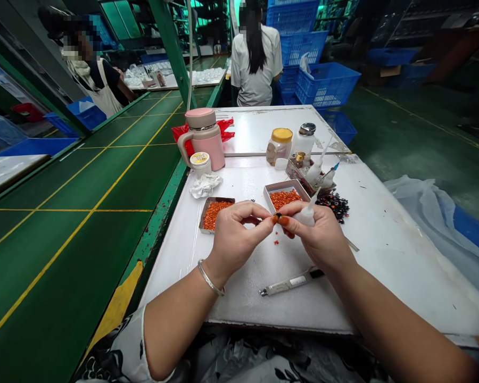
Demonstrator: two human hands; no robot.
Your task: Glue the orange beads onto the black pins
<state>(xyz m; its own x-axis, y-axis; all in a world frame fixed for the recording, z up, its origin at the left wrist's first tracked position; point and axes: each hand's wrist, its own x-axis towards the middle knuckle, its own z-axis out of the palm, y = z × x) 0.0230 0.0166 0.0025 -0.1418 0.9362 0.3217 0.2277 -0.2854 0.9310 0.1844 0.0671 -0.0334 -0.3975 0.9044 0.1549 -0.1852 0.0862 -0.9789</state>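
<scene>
My left hand [239,231] and my right hand [319,234] meet above the white table, fingertips pinched together on a small black piece [278,215]. The piece is too small to make out its kind. A white squeeze bottle with a thin nozzle [306,214] shows at my right hand's curled fingers; whether they grip it is partly hidden. Beyond my hands are a box of orange pieces [285,198] and, by my left hand, a smaller tray of orange pieces [216,214]. A pile of black pieces [335,206] lies past my right hand.
A pen-like tool [289,283] lies below my hands. Farther back stand a pink mug [207,141], a yellow-lidded jar [280,146], a white bottle [304,139] and a holder with small bottles [303,173]. A green conveyor [83,213] runs left; two people sit beyond.
</scene>
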